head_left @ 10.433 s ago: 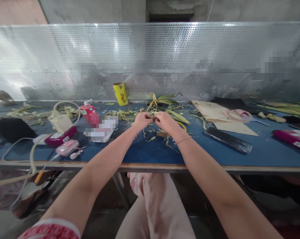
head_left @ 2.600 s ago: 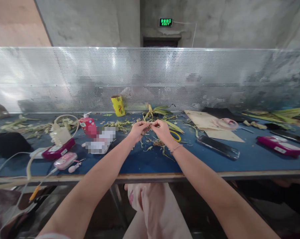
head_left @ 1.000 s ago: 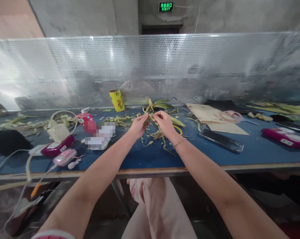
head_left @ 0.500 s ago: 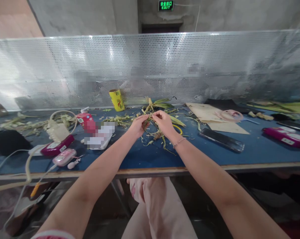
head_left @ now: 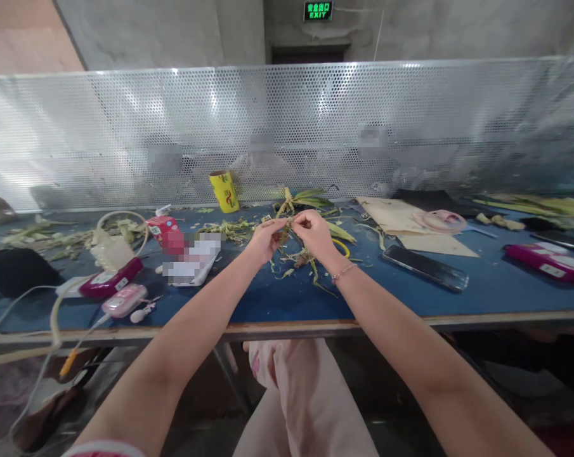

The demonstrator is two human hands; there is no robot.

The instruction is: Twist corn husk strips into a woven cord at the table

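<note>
Both hands meet above the middle of the blue table, their fingertips close together. My left hand is closed, pinching a thin greenish plant strip. Fingers of my right hand are pinched on the same plant matter from the other side; its exact shape is mostly covered by the fingers. Below them lie loose plant scraps and a yellow ring, partly behind the right wrist. A tied-looking bundle of pale stalks and green leaves rests just beyond the hands.
A yellow can-like tube stands against the perforated metal screen. To the left are a red carton, a white device and cabled gadgets. On the right lie a dark phone, a cardboard sheet and a magenta case.
Little differs. The fingers of both hands have shifted slightly on the plant strip, and the left fingers are a touch straighter. Objects on the table have stayed where they were.
</note>
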